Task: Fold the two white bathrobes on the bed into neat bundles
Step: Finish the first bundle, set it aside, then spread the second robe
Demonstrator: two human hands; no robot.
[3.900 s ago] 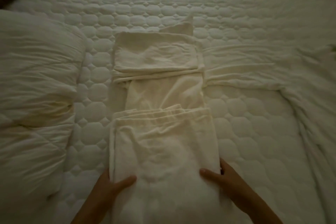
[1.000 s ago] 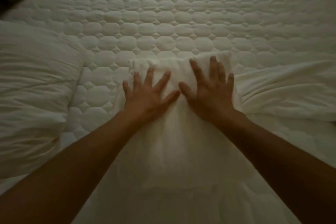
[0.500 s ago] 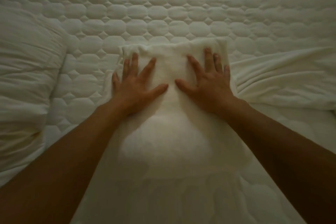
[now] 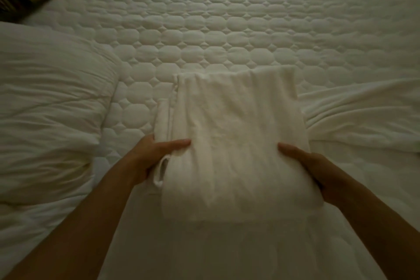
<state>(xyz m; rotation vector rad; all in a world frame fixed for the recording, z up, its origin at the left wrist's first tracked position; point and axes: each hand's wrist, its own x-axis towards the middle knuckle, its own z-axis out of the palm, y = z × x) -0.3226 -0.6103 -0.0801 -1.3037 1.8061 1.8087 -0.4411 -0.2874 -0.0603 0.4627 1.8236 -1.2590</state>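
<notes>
Both hands, left hand (image 4: pixel 151 154) and right hand (image 4: pixel 316 167), clasp folded bathrobe (image 4: pixel 231 143) sides, thumbs on top

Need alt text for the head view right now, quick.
Both hands, left hand and right hand, grip the sides of a folded white bathrobe on a quilted bed; rumpled white fabric lies to its right.

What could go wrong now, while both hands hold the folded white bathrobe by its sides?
1. The left hand and right hand grip only the near corners of the folded white bathrobe bundle; its far end could sag and unfold.
2. A small white fabric loop hangs out by the left hand and may spoil the neat shape.
3. The second white bathrobe lies spread right beside the bundle and might get dragged along.
</notes>
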